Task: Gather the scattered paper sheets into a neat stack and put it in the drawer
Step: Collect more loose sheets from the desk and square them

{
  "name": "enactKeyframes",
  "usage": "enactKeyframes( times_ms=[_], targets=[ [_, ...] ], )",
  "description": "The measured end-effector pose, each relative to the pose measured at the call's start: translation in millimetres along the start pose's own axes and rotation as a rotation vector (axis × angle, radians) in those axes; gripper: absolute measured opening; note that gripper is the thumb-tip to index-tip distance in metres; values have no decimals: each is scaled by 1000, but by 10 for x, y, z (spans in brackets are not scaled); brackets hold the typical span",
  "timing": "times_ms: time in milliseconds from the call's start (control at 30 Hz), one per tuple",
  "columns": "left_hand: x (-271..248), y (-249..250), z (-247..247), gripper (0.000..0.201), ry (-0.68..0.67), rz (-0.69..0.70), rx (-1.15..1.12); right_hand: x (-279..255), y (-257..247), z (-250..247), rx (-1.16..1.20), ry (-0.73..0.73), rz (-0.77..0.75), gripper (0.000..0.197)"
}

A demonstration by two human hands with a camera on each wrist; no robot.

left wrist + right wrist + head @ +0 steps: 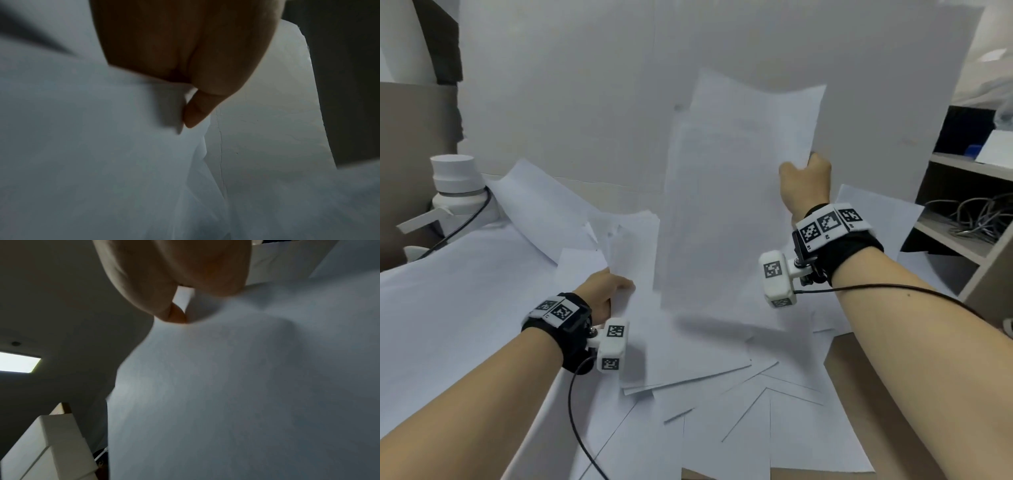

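Overhead, the head view lays out both hands at once: the right hand (805, 181) raised and pinching a sheaf of paper sheets (739, 192) by its right edge, so the sheaf hangs nearly upright above the table (859, 363), and the left hand (604, 291) low on the table, its fingers tucked among a second bunch of sheets (626, 240). Only the right wrist view shows a lit ceiling panel (18, 361) and pale boxes (61, 443) beside the lifted paper; there the thumb and fingers close on the paper's edge. The left wrist view, dim and blurred, shows a fingertip (195, 112) pressed against a curled sheet, with a cracked pale wall (257, 129) behind.

More loose sheets (722, 411) lie fanned and overlapping across the table near the body. A white cylindrical device (455, 185) with a dark cable stands at the left, and an open shelf unit (962, 212) holding tangled cords at the right. No drawer is in view.
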State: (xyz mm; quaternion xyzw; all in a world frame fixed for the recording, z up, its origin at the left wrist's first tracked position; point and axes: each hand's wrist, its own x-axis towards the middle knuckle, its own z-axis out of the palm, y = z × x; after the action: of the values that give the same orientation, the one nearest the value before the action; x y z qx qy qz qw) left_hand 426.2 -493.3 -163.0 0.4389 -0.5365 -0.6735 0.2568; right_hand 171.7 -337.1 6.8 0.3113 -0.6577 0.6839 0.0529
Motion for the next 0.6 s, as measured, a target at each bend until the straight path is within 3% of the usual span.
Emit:
enactKeyframes(
  times_ms=[100, 167, 267, 367, 567, 600],
  targets=[
    [-45, 57, -45, 20, -64, 1, -50, -67, 300, -20, -189, -126, 202, 9],
    [-35, 79, -66, 19, -71, -8, -77, -139, 534, 16, -318, -244, 326, 18],
    [31, 64, -80, 27, -73, -59, -114, -261, 848, 174, -425, -364, 440, 12],
    [91, 40, -83, 27, -70, -159, -77, -309, 1143, 396, -417, -414, 478, 24],
    [142, -15, -116, 35, -224, -232, -70, -439, 1492, 802, -370, -478, 468, 8],
    [147, -21, -99, 35, -239, -233, -52, -477, 1498, 859, -364, -500, 466, 13]
  ],
)
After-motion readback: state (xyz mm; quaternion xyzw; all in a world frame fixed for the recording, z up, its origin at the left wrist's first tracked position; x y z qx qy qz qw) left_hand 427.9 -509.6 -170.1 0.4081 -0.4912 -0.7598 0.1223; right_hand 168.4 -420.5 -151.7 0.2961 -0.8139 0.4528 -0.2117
